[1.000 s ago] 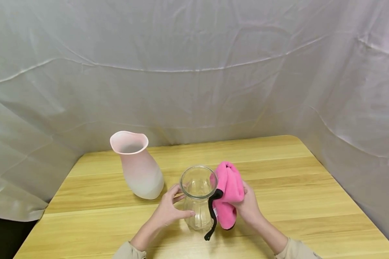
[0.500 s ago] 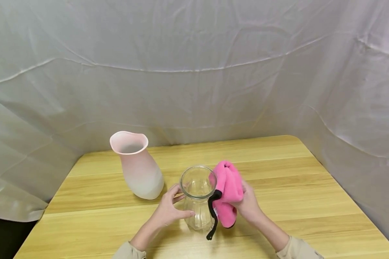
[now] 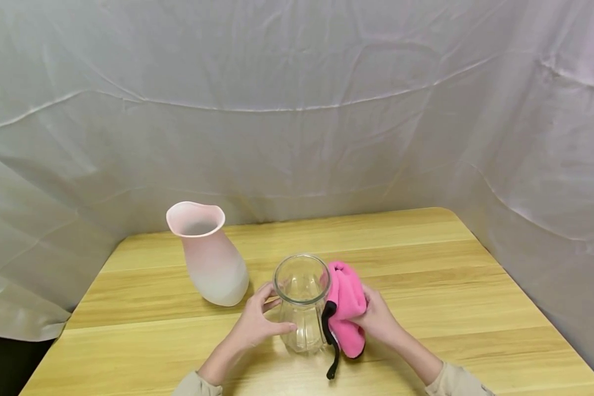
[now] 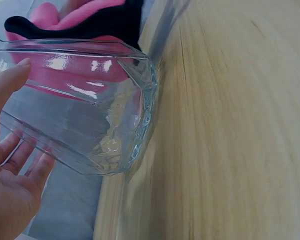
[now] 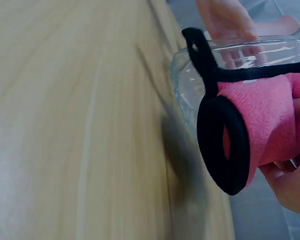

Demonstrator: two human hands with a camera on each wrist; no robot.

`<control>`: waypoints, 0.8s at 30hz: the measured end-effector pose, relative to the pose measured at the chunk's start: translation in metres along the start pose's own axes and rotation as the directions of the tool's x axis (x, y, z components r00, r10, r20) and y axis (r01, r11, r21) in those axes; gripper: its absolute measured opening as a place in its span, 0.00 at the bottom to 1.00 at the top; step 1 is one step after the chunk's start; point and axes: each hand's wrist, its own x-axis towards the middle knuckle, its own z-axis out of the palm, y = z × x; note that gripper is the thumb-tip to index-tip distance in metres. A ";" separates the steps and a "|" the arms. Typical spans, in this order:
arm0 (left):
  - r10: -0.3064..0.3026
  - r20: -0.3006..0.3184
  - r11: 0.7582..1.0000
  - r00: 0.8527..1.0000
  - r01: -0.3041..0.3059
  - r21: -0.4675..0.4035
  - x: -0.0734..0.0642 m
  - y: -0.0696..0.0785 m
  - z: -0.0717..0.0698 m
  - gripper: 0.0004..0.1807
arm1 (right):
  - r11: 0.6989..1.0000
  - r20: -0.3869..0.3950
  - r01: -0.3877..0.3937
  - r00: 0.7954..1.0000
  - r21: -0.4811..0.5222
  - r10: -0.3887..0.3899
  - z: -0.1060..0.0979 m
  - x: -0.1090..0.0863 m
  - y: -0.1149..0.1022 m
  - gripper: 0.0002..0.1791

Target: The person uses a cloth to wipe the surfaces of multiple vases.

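A clear glass vase (image 3: 303, 336) with a wide round mouth and faceted sides stands upright on the table. My left hand (image 3: 257, 319) holds it from the left, thumb in front and fingers round the back; the left wrist view shows the thumb (image 4: 12, 80) against the glass. On the other side, my right hand (image 3: 380, 320) grips a folded pink towel (image 3: 348, 300) with black edging, pressed up against the vase wall. A black strap (image 5: 200, 57) sticks out from the towel's edge. Parts of the right fingers are hidden in the folds.
A pink-to-white vase (image 3: 214, 267) with a wavy rim stands behind and left of my left hand. The wooden table (image 3: 455, 308) is enclosed by grey curtains (image 3: 297, 148) at the back and sides.
My right hand and the towel have slid down the glass vase's right side, toward me, and the strap hangs lower. The left hand and both vases have stayed in place.
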 end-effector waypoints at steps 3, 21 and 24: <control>-0.002 -0.001 1.000 1.000 0.002 -0.001 0.000 0.000 0.000 0.38 | 0.999 0.012 0.005 1.000 -0.047 -0.004 -0.002 -0.002 0.006 0.26; -0.017 0.013 1.000 1.000 0.017 -0.008 -0.004 0.022 0.001 0.38 | 0.880 0.142 0.050 0.990 -0.472 0.020 -0.010 -0.001 0.004 0.27; -0.016 0.013 1.000 1.000 0.016 -0.004 -0.004 0.022 0.001 0.37 | 0.896 0.145 0.032 0.989 -0.443 0.036 -0.010 -0.002 0.006 0.29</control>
